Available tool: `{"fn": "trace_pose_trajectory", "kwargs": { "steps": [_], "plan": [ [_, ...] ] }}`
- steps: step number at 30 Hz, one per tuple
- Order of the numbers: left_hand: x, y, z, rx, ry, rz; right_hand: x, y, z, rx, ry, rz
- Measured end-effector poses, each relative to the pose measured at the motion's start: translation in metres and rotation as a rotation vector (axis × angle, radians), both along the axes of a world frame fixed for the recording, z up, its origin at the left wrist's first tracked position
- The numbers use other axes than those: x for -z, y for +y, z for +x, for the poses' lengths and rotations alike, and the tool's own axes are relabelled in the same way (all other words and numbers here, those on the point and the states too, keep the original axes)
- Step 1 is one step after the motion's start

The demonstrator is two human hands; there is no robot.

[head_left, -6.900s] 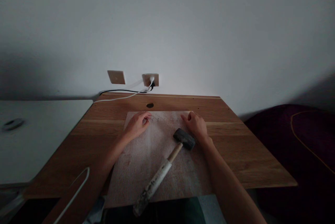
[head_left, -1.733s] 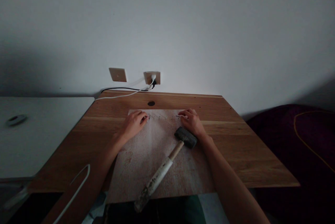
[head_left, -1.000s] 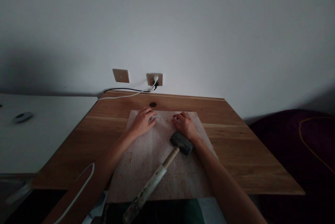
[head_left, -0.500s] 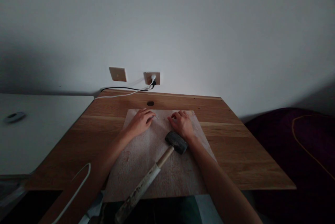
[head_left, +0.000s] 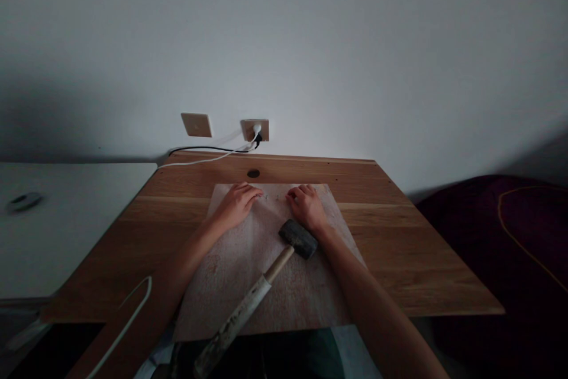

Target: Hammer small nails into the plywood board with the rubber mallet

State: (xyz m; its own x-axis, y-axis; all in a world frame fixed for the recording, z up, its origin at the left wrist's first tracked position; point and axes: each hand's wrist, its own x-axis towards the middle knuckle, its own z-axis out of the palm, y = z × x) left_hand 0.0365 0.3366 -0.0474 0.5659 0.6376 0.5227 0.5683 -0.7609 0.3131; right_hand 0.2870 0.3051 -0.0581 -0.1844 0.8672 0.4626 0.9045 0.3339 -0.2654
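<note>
Two hands (head_left: pixel 239 201) (head_left: pixel 307 207) at a board (head_left: pixel 306 299), fingers (head_left: pixel 256 192) curled narrow, contents unclear, hammer (head_left: pixel 255 296) lying aslant

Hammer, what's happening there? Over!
Left grip, right grip: at far end of board. Hammer: on board, unheld, maybe crowding right wrist. Tiny bits between grips.

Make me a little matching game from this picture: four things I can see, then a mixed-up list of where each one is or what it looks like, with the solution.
Things
1. Hammer
2. Right hand
3. White plug
4. Big rounded object

Places and looks
A. In the wall socket
B. Dark purple, at the picture's right edge
C. Lying slantwise across the board
D. Near the far right corner of the board

Right pairs: 1-C, 2-D, 3-A, 4-B
</note>
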Motion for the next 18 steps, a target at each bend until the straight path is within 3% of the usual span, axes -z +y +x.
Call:
{"fn": "trace_pose_trajectory", "kwargs": {
  "steps": [18],
  "plan": [
    [-0.006,-0.005,0.001,-0.107,0.114,0.051,-0.014,-0.006,0.002,-0.131,0.119,-0.017]
  ]
}}
